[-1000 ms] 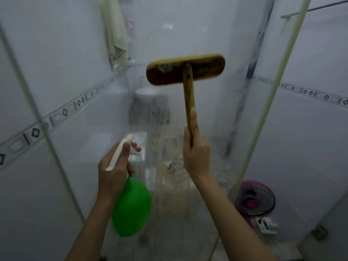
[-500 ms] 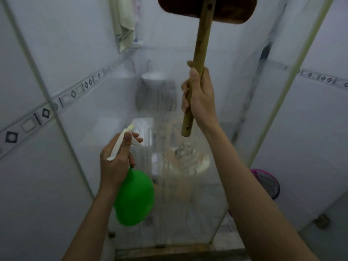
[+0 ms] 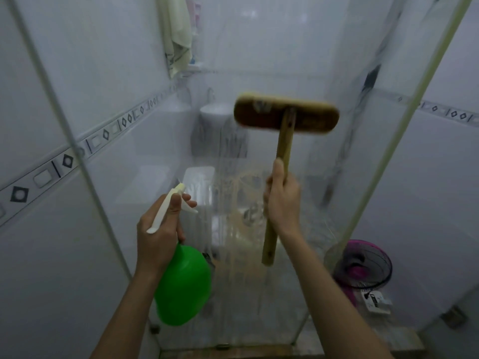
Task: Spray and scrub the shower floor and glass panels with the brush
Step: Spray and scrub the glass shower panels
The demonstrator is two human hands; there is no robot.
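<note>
A wooden scrub brush (image 3: 286,116) with a long handle is pressed head-up against the glass panel (image 3: 259,60) in front of me. My right hand (image 3: 281,200) grips the handle near its middle. The brush head is blurred. My left hand (image 3: 159,229) holds a green spray bottle (image 3: 182,283) by its white trigger head, nozzle pointing at the glass. Yellowish foamy streaks run down the glass below the brush. The shower floor behind the glass is only dimly visible.
White tiled walls with a patterned border strip (image 3: 67,161) stand left and right. A towel (image 3: 176,29) hangs at the top left. A pink fan (image 3: 363,265) sits on the floor at the lower right. The glass frame post (image 3: 404,120) slants down the right.
The brush has come back down the glass from the top of the view to mid-height, with my right hand lower too. The spray bottle has stayed in about the same place.
</note>
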